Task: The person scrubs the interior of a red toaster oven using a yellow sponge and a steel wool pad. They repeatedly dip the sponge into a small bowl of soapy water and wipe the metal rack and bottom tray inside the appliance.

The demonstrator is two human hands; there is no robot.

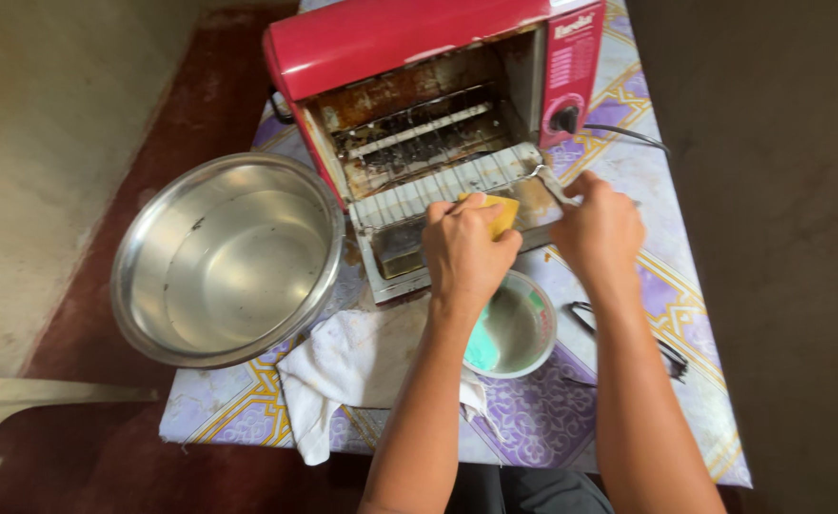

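Standing on a dark red floor beside a pale wall at the left, a small table (619, 171) wears a lilac cloth with yellow patterning, and a grey wall closes in on the right. At the table's far end sits a red toaster oven (409, 38), door down, its grimy wire rack (438, 186) pulled partly out over the door. A large steel basin (228, 257) overhangs the table's left edge, just beside the oven. A white rag (343, 366) droops over the near edge, and a small bowl (519, 328) with greenish liquid sits beside it, partly under the left wrist. Free surface remains only to the right, near a black cord (628, 133) and a dark wire object (671, 352).

Both forearms reach in from the near side. The left hand (466, 252) is clenched around a yellow sponge (500, 214), pressing it on the rack's front edge. The right hand (600, 228) grips the rack's right corner, knuckles up.
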